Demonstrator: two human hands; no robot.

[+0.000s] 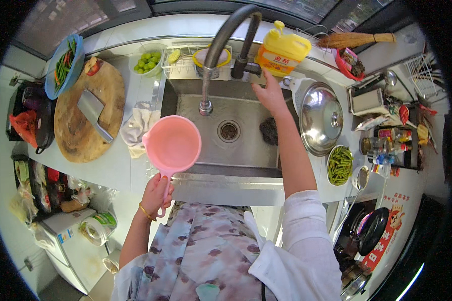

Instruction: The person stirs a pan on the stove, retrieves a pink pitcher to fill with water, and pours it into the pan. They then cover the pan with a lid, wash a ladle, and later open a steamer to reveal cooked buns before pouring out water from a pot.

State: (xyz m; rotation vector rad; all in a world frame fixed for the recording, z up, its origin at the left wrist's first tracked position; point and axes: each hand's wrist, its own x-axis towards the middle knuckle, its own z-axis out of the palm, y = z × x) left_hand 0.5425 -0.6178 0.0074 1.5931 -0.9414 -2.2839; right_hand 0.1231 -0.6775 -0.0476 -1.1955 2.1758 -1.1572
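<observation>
My left hand [159,193] is closed round the handle of a pink plastic dipper [173,143], held over the left front edge of the steel sink [196,161]. My right hand [269,92] reaches over the sink's back right, fingers apart, just below the lever of the dark faucet [241,62]; whether a fingertip touches the lever I cannot tell. The faucet's spout hangs over the sink, left of the drain [228,131]. Behind my right hand stands a yellow detergent jug [282,52]. A dark scrubber [269,131] lies in the sink, partly behind my right forearm.
Left are a cleaver [92,109] on a round wooden chopping board [67,139], a blue basket of peppers [64,67] and a cloth [139,129]. A bowl of green fruit [147,63] stands behind. Right are a steel lid [321,118] and a bowl of cut green beans [340,165].
</observation>
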